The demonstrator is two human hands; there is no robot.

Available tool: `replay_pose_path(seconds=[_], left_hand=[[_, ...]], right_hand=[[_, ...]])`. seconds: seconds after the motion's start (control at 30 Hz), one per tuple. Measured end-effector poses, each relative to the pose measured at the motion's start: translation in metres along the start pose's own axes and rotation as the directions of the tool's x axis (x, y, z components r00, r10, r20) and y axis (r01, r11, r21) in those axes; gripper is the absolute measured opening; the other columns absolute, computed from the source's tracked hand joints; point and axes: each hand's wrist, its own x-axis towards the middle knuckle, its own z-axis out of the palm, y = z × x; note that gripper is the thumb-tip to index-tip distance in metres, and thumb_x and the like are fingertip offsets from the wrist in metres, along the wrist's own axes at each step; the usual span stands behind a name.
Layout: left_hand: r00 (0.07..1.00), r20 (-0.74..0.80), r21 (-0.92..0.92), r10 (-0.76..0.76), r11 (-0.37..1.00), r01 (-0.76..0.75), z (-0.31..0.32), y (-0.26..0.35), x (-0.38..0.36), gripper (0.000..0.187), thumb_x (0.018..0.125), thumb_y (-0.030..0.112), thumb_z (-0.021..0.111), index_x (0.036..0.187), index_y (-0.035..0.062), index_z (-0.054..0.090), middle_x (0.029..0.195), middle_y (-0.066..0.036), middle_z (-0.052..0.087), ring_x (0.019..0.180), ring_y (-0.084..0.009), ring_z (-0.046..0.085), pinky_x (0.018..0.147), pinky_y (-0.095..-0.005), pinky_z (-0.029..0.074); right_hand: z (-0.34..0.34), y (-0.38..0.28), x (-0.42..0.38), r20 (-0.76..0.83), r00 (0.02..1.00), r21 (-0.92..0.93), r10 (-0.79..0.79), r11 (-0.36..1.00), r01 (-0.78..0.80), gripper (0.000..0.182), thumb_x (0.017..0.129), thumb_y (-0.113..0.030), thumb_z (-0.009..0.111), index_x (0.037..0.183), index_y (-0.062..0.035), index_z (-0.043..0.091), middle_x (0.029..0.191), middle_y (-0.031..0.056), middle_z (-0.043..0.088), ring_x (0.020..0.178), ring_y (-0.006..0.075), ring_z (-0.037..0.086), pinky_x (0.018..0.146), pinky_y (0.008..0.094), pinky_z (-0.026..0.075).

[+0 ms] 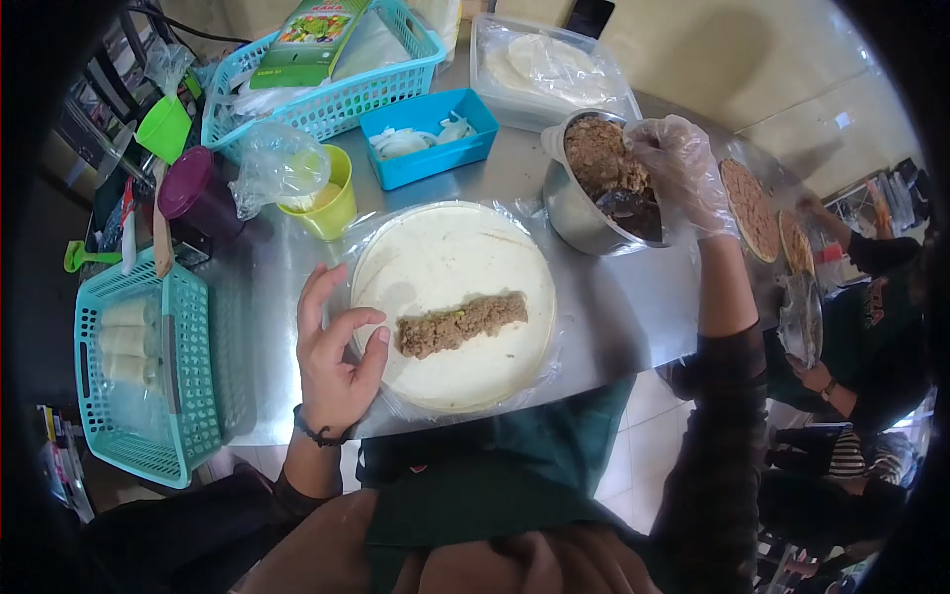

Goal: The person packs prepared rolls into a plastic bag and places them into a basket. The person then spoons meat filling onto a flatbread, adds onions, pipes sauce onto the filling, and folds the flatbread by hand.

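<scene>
A round white tortilla lies on clear plastic wrap on the steel table, with a strip of brown minced filling across its middle. My left hand, bare with a dark wristband, rests on the tortilla's left edge, fingers apart, holding nothing. My right hand wears a clear plastic glove and holds a spoon inside a steel pot full of the same brown filling.
A yellow cup, a blue tub of sliced onion, a teal basket and a clear box of tortillas stand behind. Another teal basket with rolled wraps sits left. Another person sits at right beside filled tortillas.
</scene>
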Motion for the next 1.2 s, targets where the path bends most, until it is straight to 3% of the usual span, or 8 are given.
replay_pose_path(seconds=[0.13,0.2,0.23,0.37,0.57,0.87,1.13,1.2], left_hand=[[1.0,-0.006,-0.006,0.007,1.0,-0.007,0.002,-0.001,0.0,0.013,0.071,0.004,0.065,0.084,0.0053,0.064,0.126,-0.019,0.046,0.124,-0.0426,0.037,0.1,-0.046,0.034],[1.0,-0.014,0.006,-0.002,1.0,0.002,0.001,0.0,0.001,0.012,0.071,0.004,0.065,0.083,0.0054,0.064,0.126,-0.018,0.047,0.124,-0.0426,0.037,0.1,-0.0462,0.034],[1.0,-0.013,0.005,-0.004,1.0,0.004,0.002,0.0,0.001,0.012,0.071,0.004,0.065,0.083,0.0054,0.064,0.126,-0.018,0.047,0.124,-0.0426,0.037,0.1,-0.0462,0.034],[1.0,-0.008,0.012,-0.01,1.0,0.01,0.003,-0.001,0.001,0.012,0.071,0.004,0.065,0.083,0.0055,0.064,0.125,-0.018,0.047,0.123,-0.0422,0.039,0.099,-0.0458,0.035],[1.0,0.002,-0.063,-0.026,0.998,0.026,0.003,-0.003,-0.001,0.01,0.073,0.0,0.062,0.083,0.0025,0.064,0.128,-0.019,0.045,0.125,-0.0378,0.038,0.101,-0.0441,0.032],[1.0,-0.001,-0.068,-0.015,0.998,0.015,0.004,0.0,0.0,0.011,0.073,0.002,0.063,0.083,0.0041,0.064,0.126,-0.02,0.046,0.123,-0.0405,0.04,0.099,-0.0449,0.034],[0.999,-0.037,-0.065,-0.014,0.998,0.011,-0.006,0.007,0.001,0.01,0.072,0.004,0.064,0.082,0.0046,0.063,0.125,-0.022,0.047,0.122,-0.0434,0.039,0.1,-0.0474,0.033],[0.998,-0.061,-0.1,-0.019,0.995,0.013,-0.007,0.008,0.0,0.009,0.071,0.004,0.063,0.08,0.0034,0.064,0.124,-0.021,0.048,0.122,-0.0423,0.04,0.101,-0.0471,0.031]], right_hand=[[-0.031,-0.036,-0.022,0.209,0.925,0.43,0.316,0.82,-0.377,0.015,0.078,-0.015,0.064,0.088,-0.0044,0.068,0.082,0.0104,0.065,0.078,0.0208,0.062,0.071,0.0309,0.049],[-0.024,-0.051,-0.044,0.347,0.937,0.712,-0.03,0.659,-0.243,0.016,0.076,-0.012,0.066,0.09,-0.004,0.068,0.081,0.009,0.065,0.077,0.0173,0.062,0.069,0.0299,0.05],[-0.014,-0.07,-0.062,0.059,0.976,0.746,-0.211,0.658,0.097,0.016,0.075,-0.007,0.065,0.09,-0.0029,0.068,0.084,0.0112,0.066,0.076,0.0203,0.062,0.069,0.0305,0.05],[0.056,-0.083,-0.096,0.122,0.804,0.575,-0.582,0.701,0.421,0.023,0.076,-0.003,0.062,0.099,-0.0051,0.062,0.09,0.0142,0.059,0.08,0.029,0.058,0.07,0.0355,0.048],[0.06,-0.112,-0.101,0.298,0.861,0.803,-0.413,0.596,0.008,0.013,0.081,-0.01,0.058,0.093,-0.0061,0.062,0.086,0.0132,0.056,0.078,0.0311,0.055,0.07,0.0388,0.045],[0.069,-0.103,-0.097,0.08,0.775,0.544,-0.626,0.68,0.493,0.019,0.076,-0.011,0.066,0.094,-0.0068,0.062,0.09,0.0108,0.057,0.077,0.0282,0.058,0.068,0.0369,0.048],[0.055,-0.109,-0.086,0.123,0.881,0.724,-0.457,0.649,0.235,0.014,0.07,-0.01,0.069,0.081,-0.0083,0.061,0.091,0.0078,0.057,0.084,0.0271,0.057,0.07,0.0354,0.048],[0.024,-0.117,-0.051,0.155,0.88,0.394,-0.448,0.845,0.361,0.01,0.072,-0.011,0.068,0.078,-0.0075,0.061,0.083,0.0098,0.058,0.08,0.0271,0.058,0.065,0.0355,0.047]])
